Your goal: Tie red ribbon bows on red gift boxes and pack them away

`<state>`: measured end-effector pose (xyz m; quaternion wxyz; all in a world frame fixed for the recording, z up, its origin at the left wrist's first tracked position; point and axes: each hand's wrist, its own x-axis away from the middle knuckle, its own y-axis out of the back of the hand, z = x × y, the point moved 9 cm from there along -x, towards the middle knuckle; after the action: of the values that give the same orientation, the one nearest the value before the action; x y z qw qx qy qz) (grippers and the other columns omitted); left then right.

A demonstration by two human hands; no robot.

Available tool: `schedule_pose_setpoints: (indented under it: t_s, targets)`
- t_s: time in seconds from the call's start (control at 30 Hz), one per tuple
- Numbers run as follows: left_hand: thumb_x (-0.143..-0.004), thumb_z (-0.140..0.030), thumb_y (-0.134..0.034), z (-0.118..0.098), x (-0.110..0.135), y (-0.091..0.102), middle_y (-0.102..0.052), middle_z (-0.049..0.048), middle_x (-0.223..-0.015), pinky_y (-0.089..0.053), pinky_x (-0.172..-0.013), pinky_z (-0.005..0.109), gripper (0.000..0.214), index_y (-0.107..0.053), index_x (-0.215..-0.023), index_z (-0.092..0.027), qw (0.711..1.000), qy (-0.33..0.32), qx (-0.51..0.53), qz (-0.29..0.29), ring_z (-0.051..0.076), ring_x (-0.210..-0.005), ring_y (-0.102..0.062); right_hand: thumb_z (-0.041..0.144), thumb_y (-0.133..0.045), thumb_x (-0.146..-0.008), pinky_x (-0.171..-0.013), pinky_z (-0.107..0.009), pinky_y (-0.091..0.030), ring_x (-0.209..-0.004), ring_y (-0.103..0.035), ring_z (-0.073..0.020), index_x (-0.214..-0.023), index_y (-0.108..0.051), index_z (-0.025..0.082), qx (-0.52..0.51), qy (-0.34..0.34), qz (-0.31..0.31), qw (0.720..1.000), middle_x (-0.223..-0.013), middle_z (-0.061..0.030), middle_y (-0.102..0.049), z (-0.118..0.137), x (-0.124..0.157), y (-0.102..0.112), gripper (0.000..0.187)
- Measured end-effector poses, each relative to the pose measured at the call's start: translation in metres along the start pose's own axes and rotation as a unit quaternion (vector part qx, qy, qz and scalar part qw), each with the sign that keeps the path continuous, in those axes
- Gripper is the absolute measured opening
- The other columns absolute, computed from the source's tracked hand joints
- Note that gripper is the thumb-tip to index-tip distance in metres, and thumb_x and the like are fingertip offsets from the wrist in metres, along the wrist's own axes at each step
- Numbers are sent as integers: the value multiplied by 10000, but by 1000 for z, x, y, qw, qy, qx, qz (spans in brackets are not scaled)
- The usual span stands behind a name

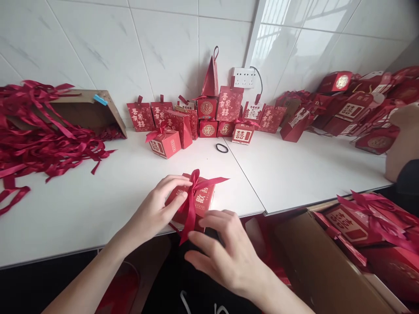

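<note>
A red gift box [203, 200] with pale Chinese characters sits at the table's front edge. A dark red ribbon [194, 188] is tied in a bow on its top, one tail pointing right and another hanging over the front. My left hand [160, 205] is at the bow's left side, thumb and index finger closed on the ribbon near the knot. Close to the box's front right corner is my right hand [225, 248], its fingers curved and apart with nothing visibly held. Whether its fingertips touch the box is unclear.
Loose ribbons [49, 144] spill from a tipped cardboard box [114, 115] on the left. Finished red boxes [207, 109] line the wall, with more piled right [350, 109]. A black hair tie [221, 148] lies mid-table. A carton [304, 257] of boxes stands below right, near another person's arm [401, 144].
</note>
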<state>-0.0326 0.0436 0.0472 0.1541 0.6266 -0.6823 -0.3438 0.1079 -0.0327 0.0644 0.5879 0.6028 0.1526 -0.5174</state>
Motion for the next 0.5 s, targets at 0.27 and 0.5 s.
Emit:
schedule_pose_setpoints:
  t_s: [0.27, 0.5]
  targets:
    - [-919, -329, -397, 12, -11, -11, -528, 43, -1303, -286, -1128, 359, 286, -602, -1097, -239, 995, -62, 33, 72, 199, -1316, -384, 34, -498, -853, -890, -330, -489, -947, -623, -171, -952, -621, 115, 5, 77, -38, 996, -885, -75, -694, -7, -3, -21, 178]
    - [-914, -227, -363, 6, -24, -20, -591, 15, -1272, -321, -1118, 367, 319, -663, -1024, -240, 978, -123, 39, 163, 178, -1321, -405, 72, -543, -852, -919, -327, -531, -1029, -639, -188, -921, -617, 114, -42, 158, 4, 987, -966, -93, -721, -5, 3, -7, 109]
